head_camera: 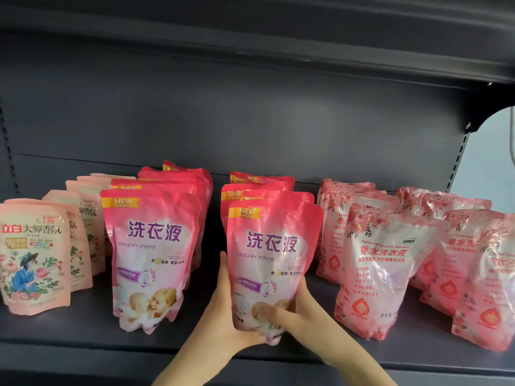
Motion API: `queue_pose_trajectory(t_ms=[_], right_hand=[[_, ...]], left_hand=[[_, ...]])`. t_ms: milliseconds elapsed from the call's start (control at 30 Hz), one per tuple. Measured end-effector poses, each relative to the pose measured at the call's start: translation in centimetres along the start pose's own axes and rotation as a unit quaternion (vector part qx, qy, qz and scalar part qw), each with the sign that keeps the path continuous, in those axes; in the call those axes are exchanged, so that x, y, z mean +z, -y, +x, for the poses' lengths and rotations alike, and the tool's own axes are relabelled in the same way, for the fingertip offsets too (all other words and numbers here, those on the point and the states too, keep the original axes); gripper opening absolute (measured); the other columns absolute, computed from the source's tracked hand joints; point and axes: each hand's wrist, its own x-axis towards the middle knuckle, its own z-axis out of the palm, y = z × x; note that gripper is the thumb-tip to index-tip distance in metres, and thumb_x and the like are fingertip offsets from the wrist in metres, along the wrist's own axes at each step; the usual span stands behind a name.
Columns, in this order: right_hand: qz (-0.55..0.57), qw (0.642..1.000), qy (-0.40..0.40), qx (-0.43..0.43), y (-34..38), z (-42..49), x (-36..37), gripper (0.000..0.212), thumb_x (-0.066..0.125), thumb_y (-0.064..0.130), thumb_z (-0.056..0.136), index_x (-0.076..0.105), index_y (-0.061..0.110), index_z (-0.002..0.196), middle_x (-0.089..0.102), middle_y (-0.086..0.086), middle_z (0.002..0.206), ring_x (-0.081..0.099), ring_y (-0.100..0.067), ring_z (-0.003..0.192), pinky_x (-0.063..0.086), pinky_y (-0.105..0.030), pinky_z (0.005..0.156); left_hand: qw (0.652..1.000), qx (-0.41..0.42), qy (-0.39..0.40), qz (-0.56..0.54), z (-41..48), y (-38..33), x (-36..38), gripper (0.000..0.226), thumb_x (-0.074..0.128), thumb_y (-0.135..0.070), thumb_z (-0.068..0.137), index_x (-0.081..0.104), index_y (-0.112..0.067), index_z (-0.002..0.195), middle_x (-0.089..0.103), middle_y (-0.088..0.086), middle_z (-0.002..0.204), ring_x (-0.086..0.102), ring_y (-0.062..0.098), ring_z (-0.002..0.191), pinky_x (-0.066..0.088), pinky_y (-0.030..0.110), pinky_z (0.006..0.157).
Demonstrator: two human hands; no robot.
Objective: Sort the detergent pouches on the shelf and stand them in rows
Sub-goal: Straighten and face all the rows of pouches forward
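Note:
Both my hands hold an upright bright pink pouch point(271, 254) with purple lettering at the front of the second pink row. My left hand point(223, 310) cups its lower left side and bottom, thumb pointing up. My right hand point(292, 310) grips its lower right side, thumb across the front. Several more pouches of the same kind point(259, 190) stand behind it. Another row of that kind point(152, 246) stands to the left.
Pale peach floral pouches point(33, 254) stand in rows at the far left. Translucent red-printed pouches point(381, 271) fill two rows at the right, leaning slightly. All stand on a dark grey shelf point(83, 335) with a back panel and another shelf overhead.

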Motion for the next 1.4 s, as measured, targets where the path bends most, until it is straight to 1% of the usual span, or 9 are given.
queue_pose_trajectory(t_ms=[167, 300, 400, 500, 600, 733, 933, 1200, 1400], right_hand=[[-0.051, 0.994, -0.067, -0.064, -0.8, 0.3, 1.3, 0.111, 0.081, 0.033, 0.077, -0.008, 0.062, 0.137, 0.069, -0.002, 0.117, 0.068, -0.033, 0.101, 0.058, -0.041, 0.085], [-0.078, 0.983, -0.124, -0.111, -1.6, -0.1, 1.5, 0.12, 0.081, 0.041, 0.075, -0.021, 0.07, 0.131, 0.055, 0.032, 0.127, 0.065, -0.001, 0.104, 0.053, -0.014, 0.082], [-0.081, 0.982, -0.126, -0.118, -1.7, -0.1, 1.3, 0.121, 0.082, 0.042, 0.074, -0.021, 0.07, 0.131, 0.054, 0.034, 0.127, 0.063, -0.001, 0.11, 0.051, -0.013, 0.084], [-0.091, 0.981, -0.119, -0.12, -1.8, -0.2, 1.3, 0.121, 0.081, 0.046, 0.073, -0.024, 0.069, 0.13, 0.066, 0.027, 0.111, 0.063, -0.021, 0.107, 0.057, -0.024, 0.081], [-0.12, 0.981, -0.106, -0.111, -1.8, 0.0, 1.5, 0.12, 0.077, 0.051, 0.074, -0.028, 0.067, 0.13, 0.07, -0.002, 0.106, 0.07, -0.029, 0.09, 0.059, -0.037, 0.081], [-0.156, 0.979, -0.096, -0.09, -1.8, 0.3, 1.3, 0.12, 0.074, 0.056, 0.074, -0.032, 0.063, 0.13, 0.073, 0.005, 0.085, 0.07, -0.012, 0.074, 0.056, -0.02, 0.072], [-0.175, 0.968, -0.137, -0.113, -0.9, -0.6, 1.5, 0.122, 0.078, 0.059, 0.068, -0.023, 0.062, 0.137, 0.045, 0.039, 0.135, 0.053, 0.008, 0.119, 0.049, -0.021, 0.097], [-0.409, 0.896, -0.123, -0.118, -1.2, -1.6, 3.4, 0.112, 0.076, 0.033, 0.076, -0.012, 0.067, 0.137, -0.005, 0.024, 0.156, 0.045, 0.002, 0.125, 0.052, -0.014, 0.074], [-0.418, 0.896, -0.125, -0.083, -1.3, -0.3, 3.1, 0.111, 0.076, 0.028, 0.079, -0.009, 0.068, 0.137, 0.002, 0.027, 0.154, 0.052, 0.01, 0.077, 0.049, -0.011, 0.064]], left_hand=[[0.996, 0.047, -0.052, 0.051, -0.7, 0.9, -0.7, 0.149, 0.093, -0.024, 0.053, -0.029, -0.056, 0.132, 0.002, -0.05, 0.134, 0.015, -0.036, 0.119, 0.029, -0.008, 0.085], [0.996, 0.06, -0.041, 0.059, -0.8, 0.8, -1.2, 0.145, 0.092, -0.03, 0.054, -0.028, -0.07, 0.125, -0.007, -0.057, 0.133, 0.012, -0.03, 0.127, 0.029, -0.006, 0.09], [0.995, 0.066, -0.031, 0.07, -0.7, 0.7, -1.4, 0.145, 0.092, -0.034, 0.054, -0.029, -0.067, 0.127, -0.006, -0.054, 0.138, 0.015, -0.029, 0.127, 0.031, -0.005, 0.09], [0.995, 0.063, -0.041, 0.071, -0.8, 0.8, -1.3, 0.146, 0.092, -0.03, 0.055, -0.029, -0.067, 0.128, -0.005, -0.047, 0.142, 0.016, -0.027, 0.129, 0.032, -0.003, 0.091], [0.994, 0.065, -0.043, 0.075, -0.7, 0.8, -1.4, 0.147, 0.092, -0.028, 0.055, -0.03, -0.069, 0.125, -0.007, -0.057, 0.134, 0.012, -0.032, 0.125, 0.03, -0.006, 0.089], [0.992, 0.052, -0.04, 0.111, -0.7, 0.7, -1.5, 0.149, 0.092, -0.03, 0.056, -0.036, -0.064, 0.125, -0.008, -0.061, 0.125, 0.011, -0.037, 0.119, 0.029, -0.007, 0.087], [0.971, 0.059, -0.046, 0.226, -1.5, 0.0, -1.7, 0.147, 0.085, -0.052, 0.056, -0.042, -0.051, 0.129, -0.019, -0.047, 0.133, -0.006, -0.039, 0.116, 0.015, -0.012, 0.086], [0.962, 0.047, -0.014, 0.27, -1.6, 0.9, -2.2, 0.136, 0.083, -0.036, 0.07, -0.039, -0.056, 0.129, -0.016, -0.035, 0.144, -0.002, -0.044, 0.109, 0.015, -0.016, 0.079], [0.96, 0.029, -0.038, 0.276, -0.8, 1.2, -1.9, 0.135, 0.081, -0.03, 0.073, -0.039, -0.054, 0.131, 0.015, -0.02, 0.155, 0.03, -0.034, 0.105, 0.029, -0.012, 0.072]])
